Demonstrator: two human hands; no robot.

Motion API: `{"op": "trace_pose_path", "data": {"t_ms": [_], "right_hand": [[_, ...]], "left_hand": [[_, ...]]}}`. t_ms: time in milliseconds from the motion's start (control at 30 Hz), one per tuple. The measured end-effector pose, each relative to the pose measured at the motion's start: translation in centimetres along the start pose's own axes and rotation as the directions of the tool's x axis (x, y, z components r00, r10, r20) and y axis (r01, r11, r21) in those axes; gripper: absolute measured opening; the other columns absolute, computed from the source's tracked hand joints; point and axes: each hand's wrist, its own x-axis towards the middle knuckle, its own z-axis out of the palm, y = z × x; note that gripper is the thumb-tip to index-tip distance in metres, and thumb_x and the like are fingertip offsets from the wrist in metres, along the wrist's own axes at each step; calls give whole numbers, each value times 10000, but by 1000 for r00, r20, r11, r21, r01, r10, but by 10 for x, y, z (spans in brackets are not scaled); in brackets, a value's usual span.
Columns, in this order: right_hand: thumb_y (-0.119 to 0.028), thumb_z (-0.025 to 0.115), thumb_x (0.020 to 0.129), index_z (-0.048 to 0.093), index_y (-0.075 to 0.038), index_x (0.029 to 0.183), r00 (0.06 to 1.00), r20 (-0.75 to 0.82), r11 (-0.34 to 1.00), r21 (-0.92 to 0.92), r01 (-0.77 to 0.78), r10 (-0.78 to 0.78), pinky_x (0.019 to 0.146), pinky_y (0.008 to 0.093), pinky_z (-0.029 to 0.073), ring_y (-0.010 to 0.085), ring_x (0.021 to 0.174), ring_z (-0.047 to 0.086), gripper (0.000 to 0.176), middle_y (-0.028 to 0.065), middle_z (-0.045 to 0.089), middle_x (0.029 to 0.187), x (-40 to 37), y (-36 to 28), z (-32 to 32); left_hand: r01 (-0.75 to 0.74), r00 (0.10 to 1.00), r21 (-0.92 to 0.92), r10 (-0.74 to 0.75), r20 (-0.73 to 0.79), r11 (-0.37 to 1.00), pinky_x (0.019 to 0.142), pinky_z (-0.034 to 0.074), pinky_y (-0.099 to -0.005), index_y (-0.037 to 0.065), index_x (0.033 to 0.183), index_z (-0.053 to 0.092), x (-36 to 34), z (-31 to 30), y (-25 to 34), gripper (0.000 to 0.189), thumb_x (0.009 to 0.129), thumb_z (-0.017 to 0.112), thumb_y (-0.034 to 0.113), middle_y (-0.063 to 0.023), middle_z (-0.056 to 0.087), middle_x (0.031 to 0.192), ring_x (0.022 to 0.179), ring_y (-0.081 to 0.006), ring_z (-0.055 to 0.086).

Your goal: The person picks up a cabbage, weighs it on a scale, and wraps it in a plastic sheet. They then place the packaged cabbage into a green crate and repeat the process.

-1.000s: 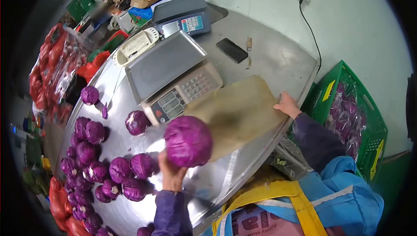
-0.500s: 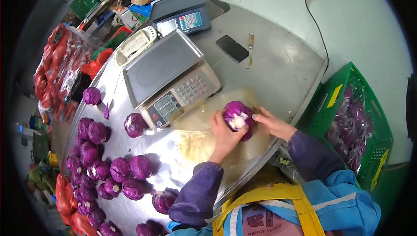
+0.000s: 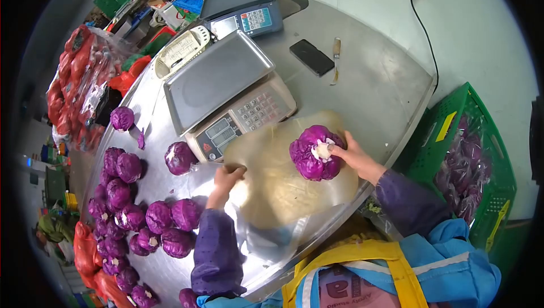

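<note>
My right hand is closed on a purple cabbage, its thumb at the pale cut stem and its fingers around the far side. Beneath the cabbage lies a yellowish translucent plastic sheet on the metal table. My left hand is at the sheet's left edge, with its fingers pinched on clear plastic film. Close to that hand sits a single purple cabbage, beside the beige weighing scale.
Several purple cabbages cluster on the table's left. A second scale, a phone and a small knife are farther back. On the right a green crate holds wrapped cabbages. Red bags are at far left.
My left hand has let go of the cabbage and moved left to the film's edge. My right hand keeps the cabbage, whose stem has turned rightward. The view has shifted slightly.
</note>
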Motion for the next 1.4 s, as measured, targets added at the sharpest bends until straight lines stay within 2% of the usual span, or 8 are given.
{"op": "trace_pose_path", "data": {"t_ms": [133, 233, 300, 533, 700, 967, 1200, 1400], "right_hand": [[-378, 700, 721, 84, 28, 1370, 998, -35, 998, -25, 54, -55, 1041, 377, 255, 312, 1281, 262, 983, 261, 242, 1362, 5, 11, 3], [-403, 696, 716, 82, 29, 1371, 998, -11, 997, -30, 69, -70, 1045, 381, 245, 315, 1286, 251, 996, 259, 230, 1370, 3, 11, 4], [-418, 694, 714, 82, 30, 1371, 996, -8, 996, -32, 84, -84, 1046, 383, 241, 318, 1288, 247, 1003, 255, 225, 1374, 2, 9, 6], [-416, 628, 774, 99, 13, 1378, 994, -85, 997, -40, 63, -66, 1032, 365, 255, 302, 1265, 284, 911, 226, 261, 1369, -13, -26, 11], [-130, 679, 732, 89, 28, 1372, 929, 246, 866, -355, 351, -276, 979, 324, 323, 244, 1174, 402, 884, 197, 389, 1271, -51, -80, -6], [-220, 813, 566, 117, 42, 1366, 918, 244, 629, -671, 392, -312, 998, 333, 300, 251, 1197, 386, 1092, 203, 378, 1286, -102, -116, 2], [-347, 776, 579, 276, -7, 1337, 948, 250, 542, -778, 317, -196, 960, 353, 348, 334, 1156, 438, 970, 221, 414, 1248, -114, -50, -25], [-295, 753, 574, 382, -66, 1286, 936, 218, 463, -823, 329, -278, 917, 361, 389, 322, 1114, 465, 835, 166, 451, 1205, -126, -39, -25]], "left_hand": [[147, 907, -481, 76, 414, 864, 755, 517, -335, -30, 1147, 513, -19, -4, 42, 438, 824, 600, 253, -136, 593, 999, 826, -207, 599], [219, 690, -594, 307, 655, 774, 868, 461, -432, 103, 1401, 142, -29, 32, 57, 831, 800, 580, 473, -137, 204, 1414, 1244, -277, 317], [137, 851, -274, 28, 525, 952, 930, 400, -415, 74, 1403, 110, -20, 72, 37, 833, 823, 543, 487, -147, 195, 1417, 1265, -272, 291], [111, 952, -690, 122, 280, 715, 1007, 298, -389, 23, 1350, -21, -41, 143, 80, 937, 784, 666, 315, -201, 240, 1342, 1253, -303, 282], [157, 949, -754, 114, 294, 638, 972, 347, -414, 40, 1336, -31, -84, 159, 103, 952, 742, 685, 243, -217, 283, 1288, 1192, -304, 350], [51, 961, -870, 212, 176, 491, 944, 388, -376, 51, 1316, 30, -127, 196, 113, 860, 784, 671, 265, -186, 283, 1297, 1178, -259, 366], [190, 913, -685, 131, 387, 704, 875, 434, -340, -6, 1306, 64, -154, 241, 47, 809, 836, 596, 383, -174, 293, 1297, 1149, -246, 404], [-88, 906, -292, 198, 375, 952, 813, 443, -333, -37, 1172, 419, -155, 188, 34, 502, 833, 589, 290, -179, 552, 1040, 1004, -238, 534]]}}
